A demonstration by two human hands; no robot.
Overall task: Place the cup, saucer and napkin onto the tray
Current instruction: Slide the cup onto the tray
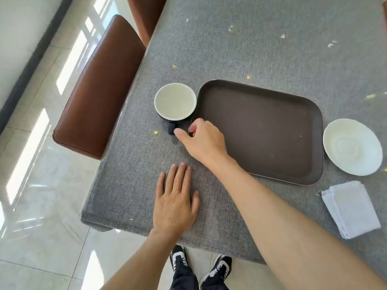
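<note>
Dark-handled cup [175, 101] is standing just left of the empty tray [261, 130] while right hand [204, 139] fingers [180, 133] are closing on its handle, nothing gripped; left hand [174, 204] is bracing flat on the table [251, 49].

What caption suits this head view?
Right hand reaching for the cup handle beside the bare tray.

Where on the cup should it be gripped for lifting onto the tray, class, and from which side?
Probably by its dark handle, coming from the near side. The cup stands upright just left of the tray, and its handle sticks out toward the person, where the right hand already reaches it with thumb and fingers. The left hand lies flat on the table.
</note>
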